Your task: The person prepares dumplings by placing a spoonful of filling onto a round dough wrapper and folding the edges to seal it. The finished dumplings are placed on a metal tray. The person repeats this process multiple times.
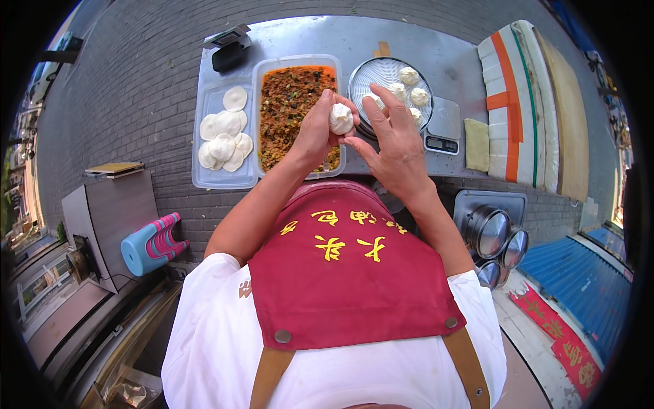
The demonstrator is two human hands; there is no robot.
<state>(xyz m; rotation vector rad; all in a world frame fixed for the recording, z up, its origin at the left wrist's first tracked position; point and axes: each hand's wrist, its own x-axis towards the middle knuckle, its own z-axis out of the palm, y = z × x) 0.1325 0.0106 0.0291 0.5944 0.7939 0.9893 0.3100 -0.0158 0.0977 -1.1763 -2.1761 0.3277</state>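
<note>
My left hand (319, 125) cradles a pleated white bun (341, 119) over the right edge of a plastic tub of chopped filling (291, 110). Beside it, my right hand (396, 138) has its thumb and fingers spread; its thumb tip is near the bun's lower side. Partly behind that hand, a round steamer tray (365, 76) carries several pleated buns (419, 96). Left of the filling, several round dough wrappers (223, 147) lie overlapping in a shallow plastic container (204, 179).
A digital kitchen scale (443, 122) and a folded cloth (476, 144) lie right of the tray on the metal table (306, 36). A taped foam box (521, 102) stands at the right end. Round metal steamers (488, 230) and stacked plastic stools (148, 248) stand below.
</note>
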